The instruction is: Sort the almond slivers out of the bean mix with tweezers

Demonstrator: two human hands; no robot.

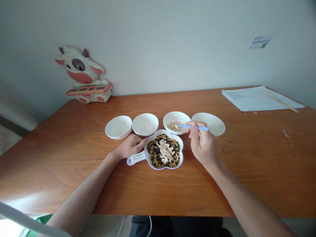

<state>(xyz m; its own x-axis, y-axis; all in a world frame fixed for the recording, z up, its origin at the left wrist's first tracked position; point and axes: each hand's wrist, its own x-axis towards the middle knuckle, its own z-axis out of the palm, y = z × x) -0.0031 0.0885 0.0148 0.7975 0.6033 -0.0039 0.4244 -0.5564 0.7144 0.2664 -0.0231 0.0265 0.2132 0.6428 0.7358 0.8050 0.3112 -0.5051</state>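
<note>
My right hand (203,143) pinches slim blue tweezers (195,127). Their tip, with what looks like a pale seed at it, is over a white bowl (177,115) that holds several pale seeds. My left hand (132,146) is closed at the rim of a flower-shaped dish (182,154), its thumb on the edge and its other fingers partly hidden. In this dish, whose short lilac handle bears a white label (138,157), lie yellow beans, dark beans, green beans along the edge, and a heap of white seeds (166,151) in the middle.
Two white bowls (118,127) (145,125) stand to the left of the seed bowl, and another white bowl (213,124) is behind my right hand. A toy cow with a keyboard (85,77) stands at the back left. Papers (249,98) with thin sticks (278,100) lie at the back right.
</note>
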